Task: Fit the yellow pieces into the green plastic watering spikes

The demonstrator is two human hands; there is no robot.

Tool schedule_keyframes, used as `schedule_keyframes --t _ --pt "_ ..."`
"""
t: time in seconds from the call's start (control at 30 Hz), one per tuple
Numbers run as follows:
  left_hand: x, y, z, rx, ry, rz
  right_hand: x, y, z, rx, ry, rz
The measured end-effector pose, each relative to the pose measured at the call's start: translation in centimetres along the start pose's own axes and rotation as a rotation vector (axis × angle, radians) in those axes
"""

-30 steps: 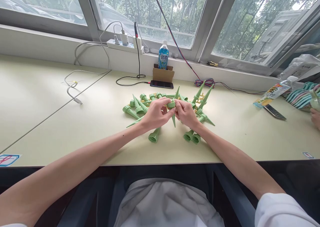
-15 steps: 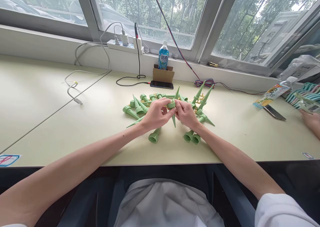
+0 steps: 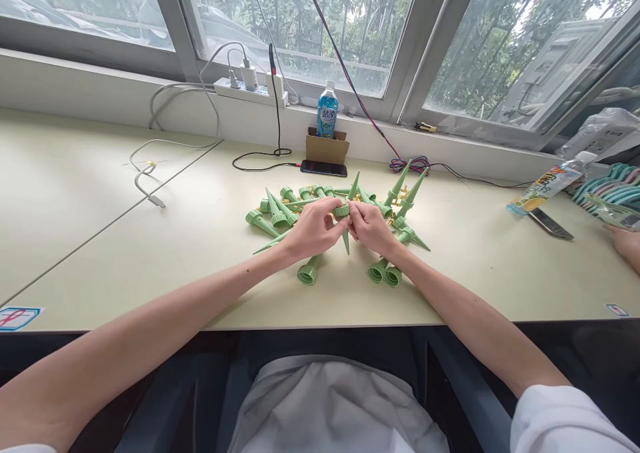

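Note:
Over the pale green table [image 3: 200, 253] my left hand [image 3: 313, 226] and my right hand [image 3: 373, 226] meet, both closed on one green plastic cone spike [image 3: 345, 230]. Its wide collar sits between my fingertips and its tip points down toward me. Several more green cone spikes [image 3: 280, 210] lie in a loose pile behind and beside my hands. Two lie with their open ends toward me [image 3: 385, 273], just right of my right wrist, and another [image 3: 307, 271] under my left wrist. Small yellow pieces show among the pile.
A cardboard box [image 3: 327, 148], a black phone [image 3: 323, 168] and a blue bottle [image 3: 327, 113] stand at the back by the window. Cables [image 3: 150, 173] trail at left. Another person's hand [image 3: 625, 243], a lying bottle [image 3: 550, 183] and teal items are at the right edge.
My hands stay on the spike and have barely shifted. The other person's hand at the right edge has moved slightly.

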State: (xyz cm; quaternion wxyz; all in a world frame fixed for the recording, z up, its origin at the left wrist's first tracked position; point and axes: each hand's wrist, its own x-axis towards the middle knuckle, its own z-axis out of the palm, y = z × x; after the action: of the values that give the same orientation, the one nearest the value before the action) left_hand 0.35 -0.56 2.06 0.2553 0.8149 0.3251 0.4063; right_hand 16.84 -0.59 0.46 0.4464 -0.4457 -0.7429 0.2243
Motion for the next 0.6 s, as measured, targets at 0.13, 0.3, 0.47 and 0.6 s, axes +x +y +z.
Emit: schedule_keyframes --t 0.13,0.3,0.47,0.6 --pt "-0.04 0.07 0.02 0.009 -0.053 -0.026 0.05 0.14 -0.03 -0.055 -0.028 0.006" --pt "-0.02 0.02 -0.02 0.021 -0.077 -0.025 0.07 0.05 -0.11 -0.074 -0.05 0.019" --pt "-0.05 0.06 -0.09 0.044 -0.085 -0.045 0.08 -0.03 -0.17 -0.079 -0.059 0.032" --pt "-0.07 0.09 -0.07 0.038 -0.094 -0.049 0.07 -0.07 -0.24 -0.085 -0.066 0.041"
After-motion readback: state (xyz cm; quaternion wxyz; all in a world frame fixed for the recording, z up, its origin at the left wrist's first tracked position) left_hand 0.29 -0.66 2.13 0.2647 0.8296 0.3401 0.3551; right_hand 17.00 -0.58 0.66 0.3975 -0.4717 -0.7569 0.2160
